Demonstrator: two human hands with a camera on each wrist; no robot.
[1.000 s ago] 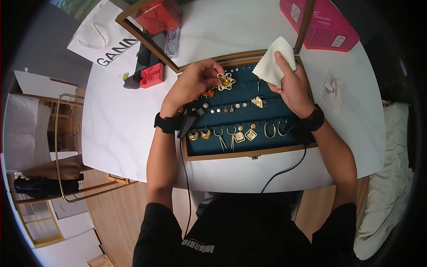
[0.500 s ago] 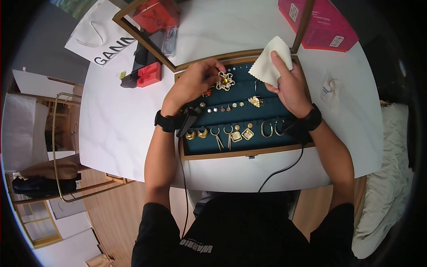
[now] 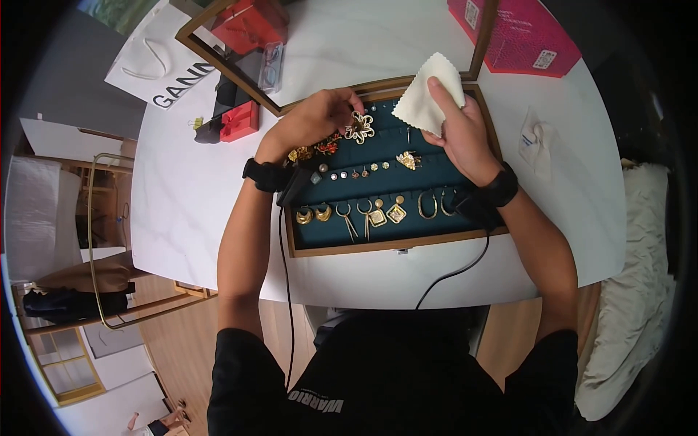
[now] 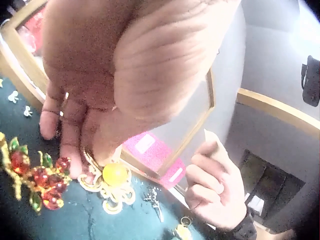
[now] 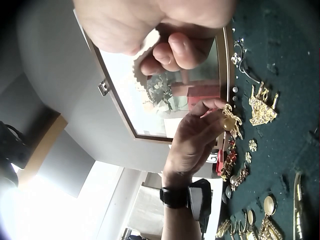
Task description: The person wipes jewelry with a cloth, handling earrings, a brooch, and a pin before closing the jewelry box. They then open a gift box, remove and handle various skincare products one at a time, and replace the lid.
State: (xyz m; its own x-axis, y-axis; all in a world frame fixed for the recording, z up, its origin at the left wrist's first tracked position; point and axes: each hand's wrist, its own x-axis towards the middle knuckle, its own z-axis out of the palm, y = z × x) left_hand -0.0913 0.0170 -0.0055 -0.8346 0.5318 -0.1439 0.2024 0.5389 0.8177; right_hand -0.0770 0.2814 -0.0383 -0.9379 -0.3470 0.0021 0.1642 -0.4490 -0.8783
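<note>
In the head view my left hand [image 3: 314,122] pinches a flower-shaped brooch [image 3: 359,128] between thumb and fingers, close over the dark green lining of a jewelry box [image 3: 342,251]. The brooch's round yellow stone [image 4: 116,174] shows in the left wrist view. My right hand [image 3: 467,138] grips a cream cloth [image 3: 425,98] with a zigzag edge, thumb flat on top, to the right of the brooch. A red-stoned piece of jewelry [image 4: 44,182] lies just beside the left fingers. Below, a gold fringed piece [image 3: 408,160] and rows of earrings [image 3: 387,211] sit in the box.
The box's glass lid [image 3: 227,67] stands raised at the back. A pink box [image 3: 520,36] is behind right, a small red box [image 3: 238,121] and a white paper bag [image 3: 156,62] at left. A crumpled white wrapper [image 3: 536,142] lies at right. Cables trail from both wrists.
The head view has shifted a little. My right hand has brought the cloth left, nearer the brooch. The left hand keeps its pinch, and the brooch has tilted so its yellow stone looks darker.
</note>
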